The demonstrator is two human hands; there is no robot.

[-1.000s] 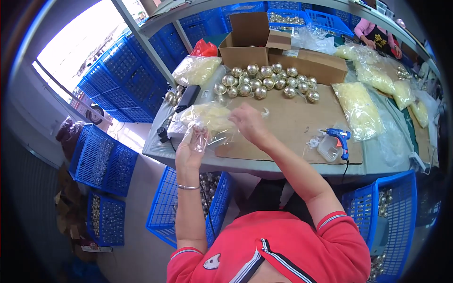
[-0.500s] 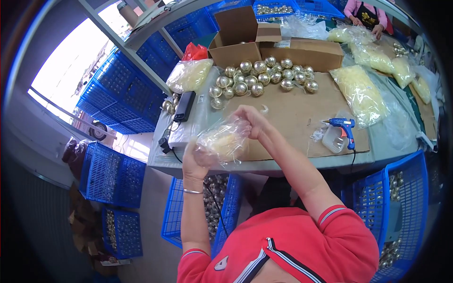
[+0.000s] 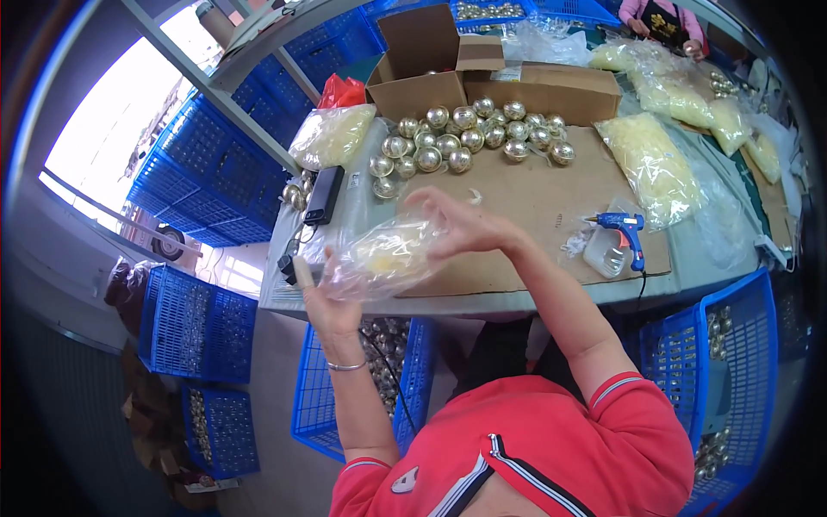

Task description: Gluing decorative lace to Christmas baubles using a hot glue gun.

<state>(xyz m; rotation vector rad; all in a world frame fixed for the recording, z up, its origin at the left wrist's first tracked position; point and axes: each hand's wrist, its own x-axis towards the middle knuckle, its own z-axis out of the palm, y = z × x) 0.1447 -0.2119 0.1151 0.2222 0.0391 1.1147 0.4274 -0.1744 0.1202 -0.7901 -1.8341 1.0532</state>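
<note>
A clear plastic bag (image 3: 385, 259) with pale yellow contents hangs between my hands over the table's front edge. My left hand (image 3: 334, 312) holds its left end from below, one finger or thumb sticking up at the side. The right hand (image 3: 461, 226) grips the bag's right end, its fingertips partly hidden by the shiny film. Beyond the hands, shiny gold balls (image 3: 461, 160) lie grouped on a flat cardboard sheet (image 3: 508, 211). A blue glue gun (image 3: 627, 226) rests to the right beside a clear plastic tub (image 3: 605, 257).
Filled pale yellow bags (image 3: 650, 164) lie right and another (image 3: 332, 138) lies left. A black device (image 3: 325, 196) sits near the left edge. Open cardboard boxes (image 3: 551, 90) stand behind the balls. Blue crates (image 3: 310, 405) flank me below. A co-worker (image 3: 663, 26) works far right.
Both hands and the bag have shifted slightly left, and the bag is tilted and stretched more lengthwise. My left hand's fingers have spread. The view has moved a little.
</note>
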